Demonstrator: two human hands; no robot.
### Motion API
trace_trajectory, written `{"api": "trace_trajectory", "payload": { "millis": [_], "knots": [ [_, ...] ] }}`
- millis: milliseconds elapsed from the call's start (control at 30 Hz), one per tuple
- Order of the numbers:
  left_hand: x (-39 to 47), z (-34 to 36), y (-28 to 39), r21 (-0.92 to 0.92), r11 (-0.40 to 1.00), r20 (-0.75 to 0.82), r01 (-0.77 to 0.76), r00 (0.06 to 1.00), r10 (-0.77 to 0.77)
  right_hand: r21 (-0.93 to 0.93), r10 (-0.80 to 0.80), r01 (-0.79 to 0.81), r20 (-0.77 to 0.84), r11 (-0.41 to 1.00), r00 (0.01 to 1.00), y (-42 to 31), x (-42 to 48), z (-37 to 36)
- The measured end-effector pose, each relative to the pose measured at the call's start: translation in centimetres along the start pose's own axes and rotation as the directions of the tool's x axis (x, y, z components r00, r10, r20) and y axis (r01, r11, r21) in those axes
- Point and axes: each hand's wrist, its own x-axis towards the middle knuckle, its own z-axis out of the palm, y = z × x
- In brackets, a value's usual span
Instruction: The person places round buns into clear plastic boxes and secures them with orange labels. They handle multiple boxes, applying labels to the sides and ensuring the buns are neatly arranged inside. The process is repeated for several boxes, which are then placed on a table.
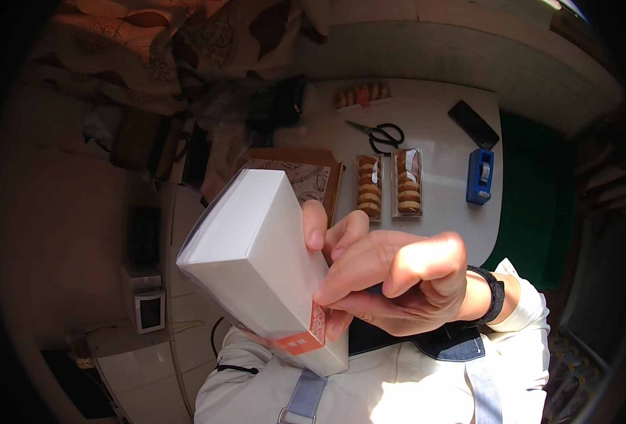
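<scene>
A white cardboard box (283, 249) with a clear plastic cover along its left side is tilted in front of my chest. An orange-red label (298, 343) with a patterned part and some writing wraps round a corner near its lower end. My left hand (315, 228) holds the box from behind; only its fingertips show past the right side, and the palm is hidden. My right hand (408, 281) comes in from the right, a black band on its wrist. Its forefinger and thumb meet at the label's upper end, pinched against the box. The other fingers are curled.
Beyond my hands, a white table (440, 175) bears two clear packs of round cookies (369, 185) (408, 183), black-handled scissors (384, 137) and a blue tape dispenser (480, 177). A dark phone (473, 124), another cookie pack (363, 95) and an open brown carton (336, 185) are there too.
</scene>
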Motion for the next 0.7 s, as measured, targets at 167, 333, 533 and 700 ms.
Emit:
{"api": "trace_trajectory", "payload": {
  "millis": [167,333,533,700],
  "knots": [
    [0.4,0.5,0.5,-0.026,0.998,-0.003,0.055,0.998,-0.056,0.094,0.001,0.002,-0.03,0.996,1.0,0.4,0.0,0.3],
    [-0.1,0.7,0.4,0.006,1.0,-0.019,0.027,0.999,-0.027,0.099,0.007,-0.007,-0.006,0.995,1.0,0.4,0.4,0.4],
    [-0.6,0.6,0.5,0.029,1.0,-0.07,0.004,0.998,-0.001,0.099,-0.006,0.01,-0.041,0.995,0.999,0.8,-0.1,0.6],
    [-0.5,1.2,0.8,0.035,0.999,-0.085,0.04,0.996,-0.037,0.12,0.029,-0.019,-0.081,0.993,0.996,0.4,0.0,0.5]
  ]
}}
